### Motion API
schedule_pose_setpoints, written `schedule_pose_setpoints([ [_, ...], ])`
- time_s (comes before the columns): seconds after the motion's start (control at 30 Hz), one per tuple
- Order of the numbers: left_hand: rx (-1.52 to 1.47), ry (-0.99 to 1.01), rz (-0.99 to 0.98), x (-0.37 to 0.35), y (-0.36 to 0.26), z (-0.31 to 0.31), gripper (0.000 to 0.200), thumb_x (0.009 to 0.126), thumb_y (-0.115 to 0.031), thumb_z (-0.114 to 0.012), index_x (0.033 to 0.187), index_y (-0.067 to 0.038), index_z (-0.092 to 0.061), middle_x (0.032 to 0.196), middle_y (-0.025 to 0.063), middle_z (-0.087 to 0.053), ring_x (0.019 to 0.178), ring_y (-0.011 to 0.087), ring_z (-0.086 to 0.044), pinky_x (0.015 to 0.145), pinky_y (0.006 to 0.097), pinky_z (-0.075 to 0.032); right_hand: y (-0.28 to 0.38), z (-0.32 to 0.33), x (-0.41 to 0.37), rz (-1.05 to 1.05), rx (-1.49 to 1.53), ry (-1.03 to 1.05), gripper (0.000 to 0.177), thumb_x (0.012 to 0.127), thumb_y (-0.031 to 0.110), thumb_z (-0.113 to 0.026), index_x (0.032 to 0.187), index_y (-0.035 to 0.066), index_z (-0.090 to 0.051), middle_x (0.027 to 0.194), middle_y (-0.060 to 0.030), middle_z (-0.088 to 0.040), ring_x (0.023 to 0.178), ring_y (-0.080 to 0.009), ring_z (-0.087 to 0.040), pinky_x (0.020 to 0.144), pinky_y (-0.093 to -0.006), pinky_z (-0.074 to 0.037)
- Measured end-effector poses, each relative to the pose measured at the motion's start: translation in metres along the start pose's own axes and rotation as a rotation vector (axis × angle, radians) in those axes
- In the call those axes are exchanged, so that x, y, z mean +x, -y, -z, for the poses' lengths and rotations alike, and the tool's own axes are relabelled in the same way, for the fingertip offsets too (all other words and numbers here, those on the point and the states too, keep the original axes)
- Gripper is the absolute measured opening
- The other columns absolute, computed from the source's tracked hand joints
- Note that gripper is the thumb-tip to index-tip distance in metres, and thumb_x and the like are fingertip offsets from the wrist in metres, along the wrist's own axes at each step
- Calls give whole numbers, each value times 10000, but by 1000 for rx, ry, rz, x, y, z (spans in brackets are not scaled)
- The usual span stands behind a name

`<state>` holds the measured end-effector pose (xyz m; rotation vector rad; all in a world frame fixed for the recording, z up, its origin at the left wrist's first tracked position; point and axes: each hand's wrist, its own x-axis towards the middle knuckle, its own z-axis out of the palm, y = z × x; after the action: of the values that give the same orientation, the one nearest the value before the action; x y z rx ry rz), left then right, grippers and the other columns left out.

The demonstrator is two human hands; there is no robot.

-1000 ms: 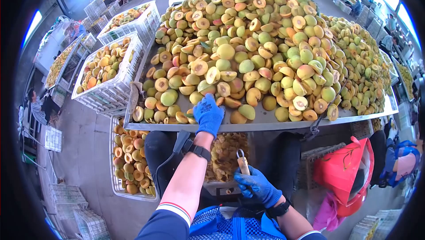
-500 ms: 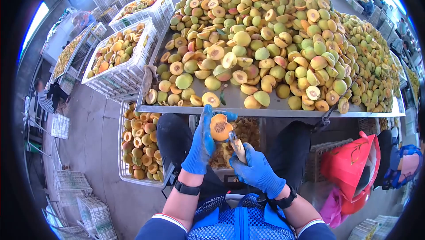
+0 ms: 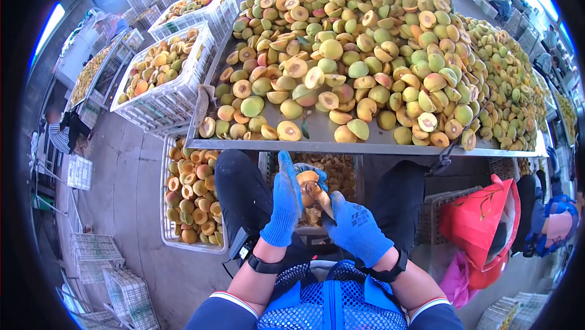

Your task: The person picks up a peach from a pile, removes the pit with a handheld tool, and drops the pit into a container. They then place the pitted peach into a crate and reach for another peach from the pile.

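Note:
In blue gloves, both my hands meet above my lap. My left hand [image 3: 284,202] is closed round a peach half [image 3: 307,178], its fingers behind the fruit and its thumb side upright. My right hand [image 3: 358,231] grips a pitting tool by its pale handle [image 3: 328,207]. The tool's tip is at the cut face of the half and cannot be seen there. Just beyond my hands, a metal-edged table [image 3: 256,145] bears a large heap of halved peaches [image 3: 359,56].
Below the table stand a white crate [image 3: 164,208] of hollowed halves and a crate of brownish scraps [image 3: 341,168] between my knees. More full crates [image 3: 164,101] are at the left. A red bag [image 3: 472,223] sits at the right, near another person [image 3: 557,220].
The peach half has tilted, its cut face turning from me. My right hand and tool have moved up against it. Both hands have drawn slightly closer together.

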<state>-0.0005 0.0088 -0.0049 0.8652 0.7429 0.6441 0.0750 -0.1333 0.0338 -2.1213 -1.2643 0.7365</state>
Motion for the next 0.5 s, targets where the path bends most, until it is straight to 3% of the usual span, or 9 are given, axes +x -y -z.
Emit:
schedule_pose_setpoints([
  [0.27, -96, -77, -4, -14, 1, -5, 774, 935, -683, -364, 822, 31, -643, 773, 166, -684, 626, 239, -662, 583, 331, -576, 0, -6, -1, -27, 275, 106, 359, 850, 203, -601, 1112, 1, -462, 802, -270, -641, 774, -452, -632, 670, -525, -489],
  [0.43, 79, 66, -73, -9, 0, 1, 667, 1003, -546, -374, 855, 44, -647, 776, 136, -688, 674, 204, -671, 642, 291, -568, -7, 16, 2, 45, -99, 102, 352, 862, 229, -607, 1100, 8, -473, 821, -268, -645, 788, -441, -636, 675, -524, -492],
  [0.5, 53, 79, -106, -11, 0, -2, 630, 1025, -488, -362, 856, 46, -649, 777, 120, -687, 678, 188, -665, 656, 267, -558, -7, 16, 1, 30, -112, 103, 343, 864, 228, -614, 1093, 12, -480, 810, -266, -646, 790, -442, -634, 677, -527, -492],
])
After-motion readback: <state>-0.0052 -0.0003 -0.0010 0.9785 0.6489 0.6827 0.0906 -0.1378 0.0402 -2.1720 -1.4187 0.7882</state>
